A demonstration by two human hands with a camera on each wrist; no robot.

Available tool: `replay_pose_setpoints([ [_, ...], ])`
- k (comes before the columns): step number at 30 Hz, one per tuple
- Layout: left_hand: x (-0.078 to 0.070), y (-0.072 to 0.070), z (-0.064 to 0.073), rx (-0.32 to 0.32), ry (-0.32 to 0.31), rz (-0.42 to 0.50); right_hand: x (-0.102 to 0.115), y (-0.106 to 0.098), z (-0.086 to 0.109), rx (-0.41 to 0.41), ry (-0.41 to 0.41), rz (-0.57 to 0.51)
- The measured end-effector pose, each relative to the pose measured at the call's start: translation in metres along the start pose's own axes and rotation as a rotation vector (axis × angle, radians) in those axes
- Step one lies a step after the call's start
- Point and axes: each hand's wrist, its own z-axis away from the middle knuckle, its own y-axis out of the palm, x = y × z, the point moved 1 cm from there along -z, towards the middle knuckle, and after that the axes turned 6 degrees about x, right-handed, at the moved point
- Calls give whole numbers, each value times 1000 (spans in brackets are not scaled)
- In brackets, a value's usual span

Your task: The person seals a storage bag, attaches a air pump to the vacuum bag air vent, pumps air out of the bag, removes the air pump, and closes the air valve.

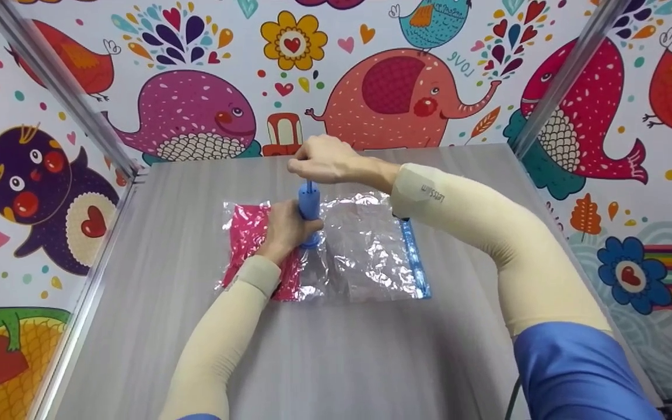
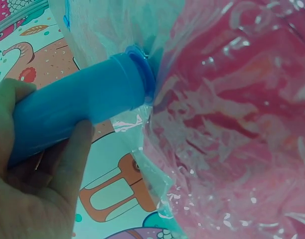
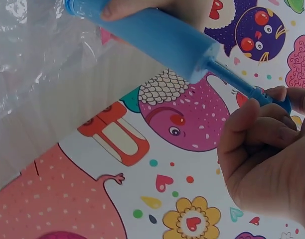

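Note:
A blue hand pump (image 1: 309, 201) stands upright on a clear plastic vacuum bag (image 1: 365, 251). My left hand (image 1: 287, 227) grips the pump's barrel, with fingers curled round it in the left wrist view. The pump's base meets a round blue valve (image 2: 141, 72) on the bag. Above the barrel, my right hand (image 1: 327, 158) pinches the handle at the top of the drawn-out rod (image 3: 232, 77). Something pink (image 1: 248, 233) and folded fills the bag's left part, under the wrinkled film.
A blue zip strip (image 1: 415, 256) runs along the bag's right edge. The bag lies on a grey wood-grain table (image 1: 336, 356). Walls with cartoon animals (image 1: 394, 99) and metal posts (image 1: 569, 76) enclose the back and sides.

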Motion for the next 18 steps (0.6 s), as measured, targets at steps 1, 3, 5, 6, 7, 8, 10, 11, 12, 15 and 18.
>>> replay_pose_setpoints([
  [1, 0, 0, 0, 4, 3, 4, 1, -3, 2, -4, -2, 9],
  [3, 1, 0, 1, 4, 11, 17, 4, -9, 5, -7, -6, 27],
  [5, 0, 0, 1, -1, 17, 40, 7, -15, 9, -7, -9, 43],
  [6, -1, 1, 1, -3, 16, 50, 9, -18, 11, -4, -10, 48],
  [7, -1, 1, 1, -3, 13, 62, 12, -21, 12, 2, -11, 49],
  [8, -1, 1, 2, -1, 7, 74, 14, -24, 13, 3, -9, 49],
  [10, -1, 0, 2, 4, -6, 90, 17, -29, 15, -3, -3, 46],
  [11, -1, 0, 2, 10, -10, 93, 18, -31, 16, -8, 3, 49],
  [12, -1, 0, 2, 16, -14, 96, 19, -34, 18, -9, 7, 53],
  [15, -2, 2, 2, 36, -37, 103, 21, -39, 23, -8, 15, 52],
  [18, 0, 2, 3, 50, -61, 115, 22, -41, 26, 9, 6, 30],
])
